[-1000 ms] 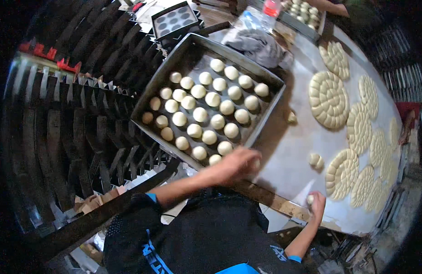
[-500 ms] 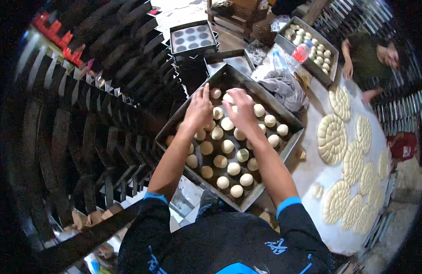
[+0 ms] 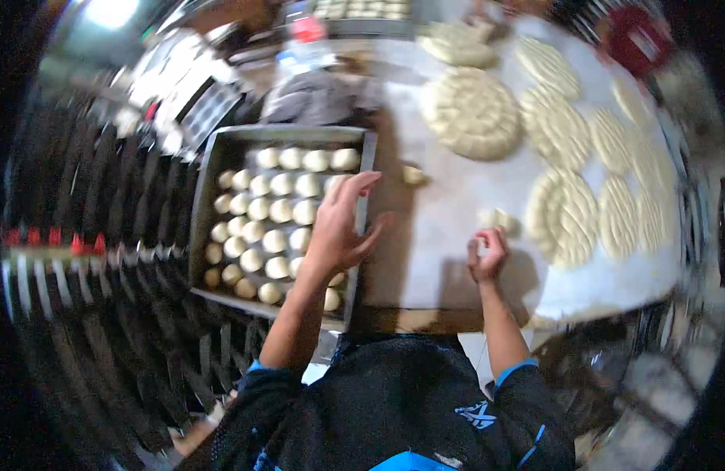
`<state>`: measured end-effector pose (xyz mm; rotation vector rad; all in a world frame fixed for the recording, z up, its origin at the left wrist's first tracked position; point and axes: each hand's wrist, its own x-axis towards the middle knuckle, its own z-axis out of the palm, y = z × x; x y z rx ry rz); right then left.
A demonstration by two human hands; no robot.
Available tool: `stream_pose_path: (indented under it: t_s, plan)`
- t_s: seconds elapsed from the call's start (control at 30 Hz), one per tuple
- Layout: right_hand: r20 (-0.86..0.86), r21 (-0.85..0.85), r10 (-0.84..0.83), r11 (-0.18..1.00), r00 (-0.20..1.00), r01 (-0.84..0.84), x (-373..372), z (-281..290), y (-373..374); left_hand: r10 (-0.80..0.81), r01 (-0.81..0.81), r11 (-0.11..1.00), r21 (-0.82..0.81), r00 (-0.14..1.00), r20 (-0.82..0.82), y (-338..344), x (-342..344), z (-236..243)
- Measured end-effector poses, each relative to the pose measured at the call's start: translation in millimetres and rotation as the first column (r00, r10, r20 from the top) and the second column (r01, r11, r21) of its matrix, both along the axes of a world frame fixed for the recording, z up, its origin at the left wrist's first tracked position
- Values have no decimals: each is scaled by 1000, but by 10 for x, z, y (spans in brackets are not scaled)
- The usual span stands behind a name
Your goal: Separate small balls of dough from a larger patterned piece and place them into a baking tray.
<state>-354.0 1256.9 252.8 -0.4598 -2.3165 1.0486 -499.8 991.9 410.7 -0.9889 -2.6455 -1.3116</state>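
Note:
My left hand (image 3: 343,224) is open, thumb and fingers apart, over the right rim of a deep metal tray (image 3: 203,212). Rows of round dough balls (image 3: 281,210) fill the tray; my hand and forearm hide some on its right side. On the pale work table (image 3: 449,200), my right hand (image 3: 488,255) is closed with its fingers curled. Something pale shows at the fingers, too blurred to name. Just beyond them lies a small dough lump (image 3: 500,222); whether they touch it, I cannot tell. Another small dough piece (image 3: 413,175) lies between the tray and the large scored dough rounds (image 3: 474,114).
Beyond the tray lie a crumpled grey cloth (image 3: 315,98) and a plastic bottle with a red label (image 3: 306,30). Another tray of dough balls (image 3: 362,9) stands at the far edge. Dark stacked racks (image 3: 111,314) crowd the left. Someone in a red cap (image 3: 637,43) is far right.
The view has swung right, so the tray now appears further left. Both hands have left the dough balls inside it; my right hand is now over the table, closed near the small lump.

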Motion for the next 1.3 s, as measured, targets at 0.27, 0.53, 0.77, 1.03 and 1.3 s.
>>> stream_pose_path:
  t_s: [0.27,0.53,0.77,1.03,1.3]
  plan:
    - [60,-114,-136,983,989,142,1215,-40,697,-369,346,887,-305,929,-22,2472,571,-1503]
    - [-79,-102,-78,992,994,70,1283,-186,873,-64,161,935,-315,953,297,1808,1173,-1166]
    - [-452,-770,369,299,812,-564,989,441,224,-254,-46,825,564,861,442,1208,1667,-452]
    - [-300,-793,269,463,915,-395,1163,424,-1049,-24,-33,983,180,951,309,-99,1886,-760]
    - [-16,-675,-289,710,957,203,1346,88,238,257,-291,952,95,928,268,73,1940,-1097]
